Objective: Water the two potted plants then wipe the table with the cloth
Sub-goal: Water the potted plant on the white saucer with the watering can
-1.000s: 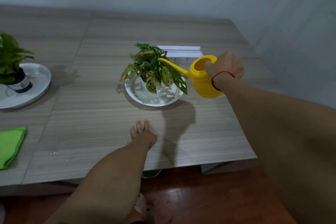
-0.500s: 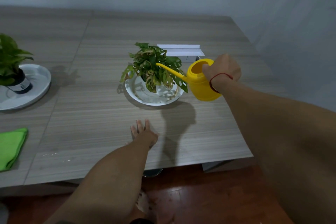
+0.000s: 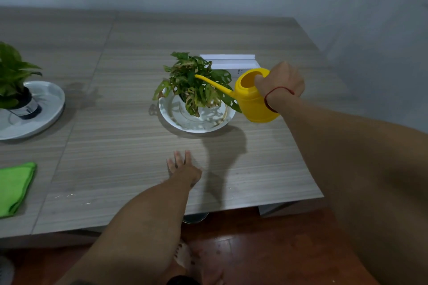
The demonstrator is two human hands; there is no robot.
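Item one: our right hand (image 3: 279, 83) is gripping the yellow watering can (image 3: 254, 99) by its rear, fingers wrapped around the part facing us, and is holding it clear of the worktop (image 3: 129, 146). The can is tilting its long spout (image 3: 214, 84) away from that hand into the foliage.

Item two: the spotted plant (image 3: 196, 87) is standing in a white dish (image 3: 196, 120) just beyond the spout tip, ahead of our left hand. We cannot tell whether water is running.

Item three: our left hand (image 3: 184, 166) is lying flat and open, palm down, fingers spread, on the worktop near its front edge, holding nothing.

Item four: the second plant (image 3: 11, 74), in a dark pot (image 3: 24, 105), is sitting on a white plate (image 3: 51, 109) well out to the far side of our left hand.

Item five: the green cloth (image 3: 15, 186) is lying folded on the worktop, nearer us than that plate and well apart from both hands.

Item six: a white box (image 3: 228, 61) is resting behind the spotted plant, beyond our right hand.
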